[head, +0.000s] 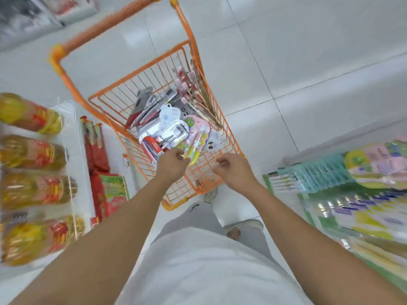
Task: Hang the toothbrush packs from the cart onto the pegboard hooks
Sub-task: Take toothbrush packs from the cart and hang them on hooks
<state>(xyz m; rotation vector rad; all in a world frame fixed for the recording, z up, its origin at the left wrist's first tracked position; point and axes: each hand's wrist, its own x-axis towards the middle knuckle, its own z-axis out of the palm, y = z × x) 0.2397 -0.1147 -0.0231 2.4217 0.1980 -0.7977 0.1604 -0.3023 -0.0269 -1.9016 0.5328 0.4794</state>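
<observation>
Nearest me, both hands reach over the orange cart (pixel 154 89), left hand (pixel 172 165) pinching a yellow toothbrush pack (pixel 193 150) at the near end, right hand (pixel 232 169) loosely curled and empty, and I fear that thin pinch could slip or snag neighbouring packs.

no legible text or labels

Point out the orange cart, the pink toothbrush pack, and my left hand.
orange cart (pixel 123 34): head view, on its handle bar.
pink toothbrush pack (pixel 196 131): head view, on its card.
left hand (pixel 172 162): head view, on its back.
</observation>
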